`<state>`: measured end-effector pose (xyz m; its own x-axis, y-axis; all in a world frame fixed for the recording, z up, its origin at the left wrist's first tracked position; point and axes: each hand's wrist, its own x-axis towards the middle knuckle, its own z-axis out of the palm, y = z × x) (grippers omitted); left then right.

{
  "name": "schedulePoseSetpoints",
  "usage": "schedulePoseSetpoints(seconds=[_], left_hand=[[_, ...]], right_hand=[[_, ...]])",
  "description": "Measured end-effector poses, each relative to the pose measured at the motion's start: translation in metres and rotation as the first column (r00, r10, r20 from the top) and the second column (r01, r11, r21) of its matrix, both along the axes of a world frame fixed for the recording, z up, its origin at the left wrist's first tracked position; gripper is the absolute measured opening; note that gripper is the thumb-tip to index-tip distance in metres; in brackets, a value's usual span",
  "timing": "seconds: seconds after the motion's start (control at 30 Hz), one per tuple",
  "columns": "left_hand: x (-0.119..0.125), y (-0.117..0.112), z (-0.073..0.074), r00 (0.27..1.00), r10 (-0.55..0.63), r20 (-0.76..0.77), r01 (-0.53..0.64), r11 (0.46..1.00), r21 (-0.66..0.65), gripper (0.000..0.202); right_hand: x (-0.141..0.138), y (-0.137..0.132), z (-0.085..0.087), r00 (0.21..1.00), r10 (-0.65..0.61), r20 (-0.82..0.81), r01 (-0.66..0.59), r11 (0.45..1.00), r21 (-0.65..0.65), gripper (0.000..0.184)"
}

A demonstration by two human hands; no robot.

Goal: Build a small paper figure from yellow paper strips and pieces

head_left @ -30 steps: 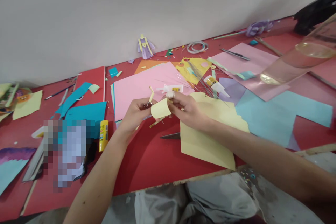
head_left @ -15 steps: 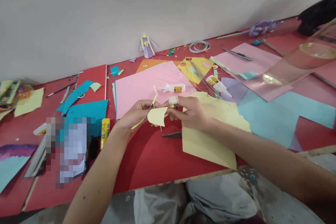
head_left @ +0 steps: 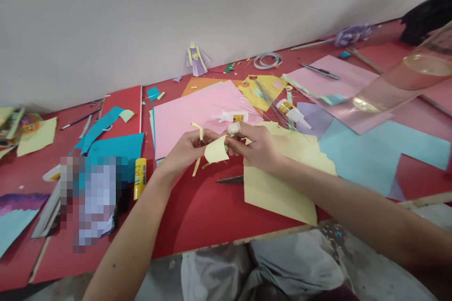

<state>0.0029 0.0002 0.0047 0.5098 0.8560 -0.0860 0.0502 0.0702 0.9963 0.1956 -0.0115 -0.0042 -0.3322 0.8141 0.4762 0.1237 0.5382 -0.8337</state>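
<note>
My right hand point(head_left: 259, 143), white tape round one finger, pinches the upper edge of a small, curved pale yellow paper piece point(head_left: 216, 152). On the other side my left hand point(head_left: 190, 146) is closed round a thin wire figure with yellow paper-wrapped limbs point(head_left: 197, 167), which stick out above and below its fingers. The two hands nearly meet above the red table, and the paper piece hides part of the fingers. Below them lie the dark pointed blades of scissors point(head_left: 230, 180), partly under a large pale yellow sheet point(head_left: 278, 197).
Behind the hands a white glue bottle point(head_left: 235, 116) lies on pink paper point(head_left: 187, 117); another glue bottle point(head_left: 292, 112) is to the right. A yellow glue stick point(head_left: 140, 178) stands left of my forearm. A clear cup of liquid point(head_left: 399, 80) juts in at right. A paper doll point(head_left: 197, 60) leans on the wall.
The yellow paper piece has shifted slightly right and up and turned between my hands. The wire figure's limbs have swung; the lower one now points more steeply down.
</note>
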Motion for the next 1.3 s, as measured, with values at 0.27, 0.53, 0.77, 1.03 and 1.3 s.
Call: schedulePoseSetpoints(seconds=[0.27, 0.53, 0.77, 1.03, 1.3], left_hand=[[-0.0006, 0.0005, -0.0005, 0.999, 0.021, -0.029, -0.019, 0.998, 0.059, 0.03], [0.0016, 0.0005, -0.0022, 0.999, 0.038, 0.006, -0.038, 0.998, 0.048, 0.022], [0.0022, 0.0002, -0.0013, 0.999, 0.028, 0.037, -0.028, 1.0, -0.003, 0.022], [0.0031, 0.0003, -0.0005, 0.999, 0.028, 0.021, -0.029, 1.0, 0.012, 0.025], [0.0017, 0.0004, 0.0009, 1.0, 0.025, -0.005, -0.025, 1.0, 0.008, 0.02]], right_hand=[[0.0004, 0.0004, -0.0005, 0.998, -0.042, 0.036, 0.041, 0.999, 0.035, 0.02], [-0.0015, 0.0027, -0.0032, 0.993, -0.104, 0.06, 0.1, 0.993, 0.068, 0.016], [-0.0022, 0.0024, -0.0029, 0.997, -0.075, 0.024, 0.075, 0.997, 0.014, 0.017], [-0.0019, 0.0019, 0.0004, 0.995, -0.083, 0.056, 0.081, 0.996, 0.037, 0.018], [-0.0027, 0.0033, -0.0019, 0.995, -0.074, 0.073, 0.072, 0.997, 0.029, 0.018]])
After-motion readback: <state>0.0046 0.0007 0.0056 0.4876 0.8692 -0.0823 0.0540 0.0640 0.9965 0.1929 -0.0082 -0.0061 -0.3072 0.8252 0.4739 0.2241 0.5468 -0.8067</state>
